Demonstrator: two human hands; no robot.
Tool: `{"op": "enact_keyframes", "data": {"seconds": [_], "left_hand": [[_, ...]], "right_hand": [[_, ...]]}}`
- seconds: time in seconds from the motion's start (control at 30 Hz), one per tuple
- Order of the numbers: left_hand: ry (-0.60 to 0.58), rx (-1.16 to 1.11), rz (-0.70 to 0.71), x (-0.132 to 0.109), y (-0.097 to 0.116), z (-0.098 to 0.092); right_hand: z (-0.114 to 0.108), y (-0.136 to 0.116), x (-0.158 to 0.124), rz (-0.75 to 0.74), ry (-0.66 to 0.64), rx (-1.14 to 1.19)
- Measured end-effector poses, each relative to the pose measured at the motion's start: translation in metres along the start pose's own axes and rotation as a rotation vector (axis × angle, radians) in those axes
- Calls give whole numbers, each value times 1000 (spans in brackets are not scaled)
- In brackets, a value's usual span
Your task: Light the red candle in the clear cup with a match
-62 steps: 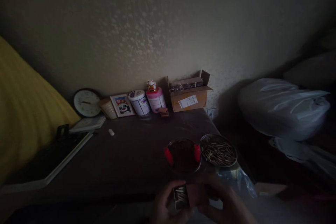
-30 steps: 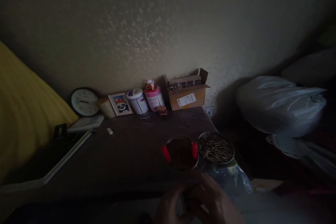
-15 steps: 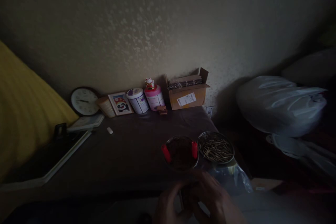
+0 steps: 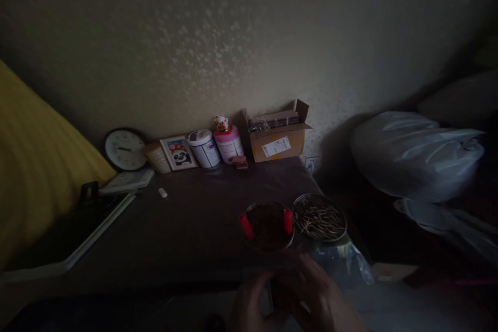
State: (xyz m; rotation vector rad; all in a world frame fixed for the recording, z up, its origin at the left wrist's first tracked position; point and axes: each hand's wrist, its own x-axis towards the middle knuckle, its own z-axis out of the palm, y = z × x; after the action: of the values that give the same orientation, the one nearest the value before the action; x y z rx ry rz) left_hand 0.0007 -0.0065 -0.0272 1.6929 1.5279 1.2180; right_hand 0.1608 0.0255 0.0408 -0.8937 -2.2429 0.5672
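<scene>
The room is very dim. At the bottom middle, my left hand [image 4: 249, 303] and my right hand [image 4: 317, 295] are curled together around a small dark box [image 4: 277, 293]; earlier it showed pale sticks inside. Just beyond my hands on the dark table [image 4: 187, 228] stands a round bowl with two red handles [image 4: 267, 225]. Right of it sits a metal bowl full of thin pale sticks [image 4: 319, 218]. A crumpled clear plastic bag [image 4: 342, 264] lies at the table's near right corner.
Along the wall stand a clock [image 4: 122, 149], a small panda picture [image 4: 179, 153], two tubs [image 4: 216, 146] and an open cardboard box [image 4: 277, 137]. A yellow cushion [image 4: 35, 166] fills the left. A dark tray [image 4: 66, 238] lies at left. White bags [image 4: 416, 155] sit at right.
The small box showed pale sticks two seconds ago; my right hand has since closed over it and both hands have drawn together. The bowls have not moved.
</scene>
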Motion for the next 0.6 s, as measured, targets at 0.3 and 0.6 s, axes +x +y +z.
{"op": "enact_keyframes", "data": {"seconds": [0.3,0.6], "left_hand": [[-139,46,-33,0,-2,-1],[-187,-515,-379,4,8,-1]], "right_hand": [[2,0,-1,71,-57,36],[-10,-9,0,257,231,325]]}}
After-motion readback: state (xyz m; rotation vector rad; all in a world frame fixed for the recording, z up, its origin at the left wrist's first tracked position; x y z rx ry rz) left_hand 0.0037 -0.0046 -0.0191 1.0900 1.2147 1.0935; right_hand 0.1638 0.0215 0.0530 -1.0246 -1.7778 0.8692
